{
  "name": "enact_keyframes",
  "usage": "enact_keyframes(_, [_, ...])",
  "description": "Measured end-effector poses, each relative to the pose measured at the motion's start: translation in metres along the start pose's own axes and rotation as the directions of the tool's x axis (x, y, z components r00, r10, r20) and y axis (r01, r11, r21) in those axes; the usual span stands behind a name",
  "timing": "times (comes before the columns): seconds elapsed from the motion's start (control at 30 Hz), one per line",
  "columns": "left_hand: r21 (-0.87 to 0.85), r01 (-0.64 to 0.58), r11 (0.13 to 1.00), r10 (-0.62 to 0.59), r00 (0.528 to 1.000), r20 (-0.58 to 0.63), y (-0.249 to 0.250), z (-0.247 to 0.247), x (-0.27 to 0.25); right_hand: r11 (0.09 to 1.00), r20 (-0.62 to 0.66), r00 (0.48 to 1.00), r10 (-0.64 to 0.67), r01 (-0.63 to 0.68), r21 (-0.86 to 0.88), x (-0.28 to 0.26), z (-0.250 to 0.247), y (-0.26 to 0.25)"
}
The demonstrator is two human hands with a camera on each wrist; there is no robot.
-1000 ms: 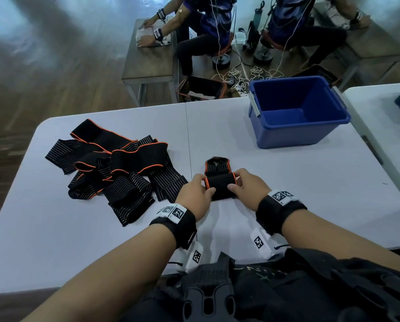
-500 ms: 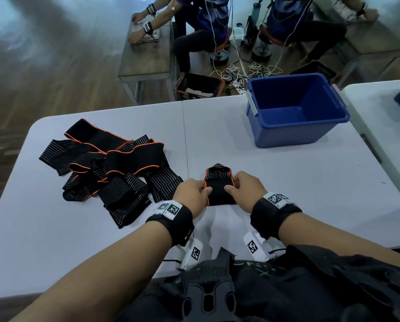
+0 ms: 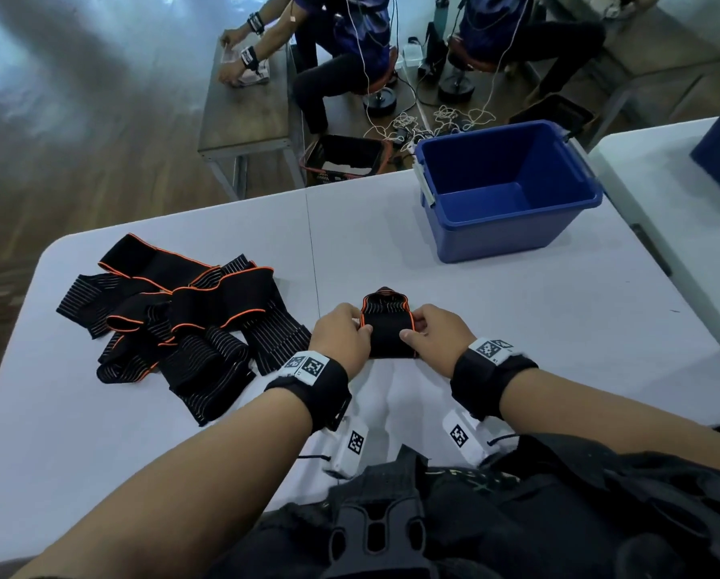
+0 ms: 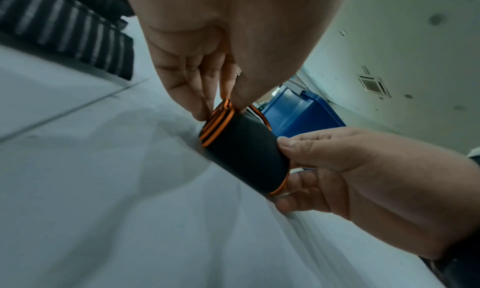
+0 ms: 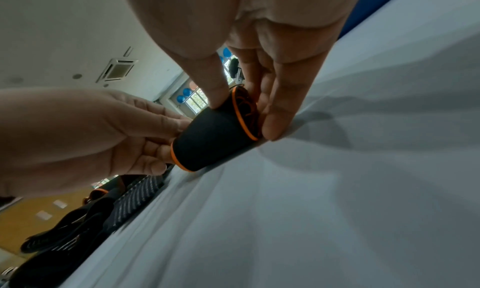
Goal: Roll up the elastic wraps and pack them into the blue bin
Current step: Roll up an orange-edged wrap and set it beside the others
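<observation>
**Inspector:** State the position of the work.

**Assistant:** One wrap roll lies on the white table, near the person and close to the table's centre seam; a short unrolled tail runs from it toward the far side; the left hand is at its left end, the right hand at its right end.

**Inspector:** Why held at both ends?

**Assistant:** In my judgement, to keep the orange-edged layers square while the last of the tail is wound on; elastic of this kind would likely spring loose if released.

**Inspector:** The fingers?

**Assistant:** Left fingers are bent down and pinch the roll's left rim, thumb on the top, fingertips against the end; right fingers are curled round the right end, thumb on the top surface, fingertips closing over the open spiral; both hands are narrowly closed, and neither holds anything besides the roll.

**Inspector:** The remaining stock?

**Assistant:** A loose pile of wraps lies to the left, apart from the left hand; placed there, I judge, as the supply within easy reach.

**Inspector:** The container?

**Assistant:** The blue bin stands at the far right of the table, well apart from the roll; nothing is visible in the part of its floor that shows; packing is not yet begun.
</observation>
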State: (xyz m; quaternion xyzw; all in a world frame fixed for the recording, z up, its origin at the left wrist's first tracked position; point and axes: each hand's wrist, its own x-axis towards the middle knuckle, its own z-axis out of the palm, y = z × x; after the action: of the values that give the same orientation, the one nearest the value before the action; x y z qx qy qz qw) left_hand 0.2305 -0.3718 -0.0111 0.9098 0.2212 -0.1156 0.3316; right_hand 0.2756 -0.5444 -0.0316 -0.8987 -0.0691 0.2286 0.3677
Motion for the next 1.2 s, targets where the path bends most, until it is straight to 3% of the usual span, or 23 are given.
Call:
enact_keyframes(0.1, [-0.050, -0.018, 0.999, 0.018, 1.000, -0.004, 0.023, 0.012, 0.007, 0.998, -0.096, 0.994, 0.061, -0.060, 0.011, 0.001, -0.019, 0.015])
enact_keyframes(0.27, [-0.065, -0.088, 0.994, 0.095, 0.990, 0.106, 0.079, 0.049, 0.014, 0.973, -0.273, 0.934, 0.229, -0.210, 0.099, -0.008, -0.062, 0.059])
enact_keyframes(0.5, [-0.146, -0.138, 0.980, 0.175, 0.945, 0.275, 0.160, 0.109, 0.022, 0.946, -0.418, 0.851, 0.318, -0.258, 0.194, -0.022, -0.137, 0.120])
enact_keyframes(0.7, [-0.234, -0.139, 0.962, 0.215, 0.916, 0.340, 0.210, 0.153, 0.027, 0.955, -0.419, 0.862, 0.287, -0.227, 0.189, -0.025, -0.177, 0.149])
enact_keyframes(0.83, [-0.266, -0.090, 0.960, 0.177, 0.929, 0.325, 0.220, 0.165, 0.031, 0.959, -0.390, 0.879, 0.275, -0.220, 0.179, -0.025, -0.191, 0.159])
enact_keyframes(1.1, [-0.341, -0.021, 0.940, 0.115, 0.960, 0.257, 0.194, 0.147, 0.034, 0.989, -0.409, 0.901, 0.148, -0.129, 0.074, -0.019, -0.209, 0.136])
enact_keyframes(1.2, [-0.321, -0.014, 0.947, 0.074, 0.982, 0.175, 0.166, 0.127, 0.035, 0.993, -0.318, 0.945, 0.081, -0.050, 0.103, -0.013, -0.192, 0.102])
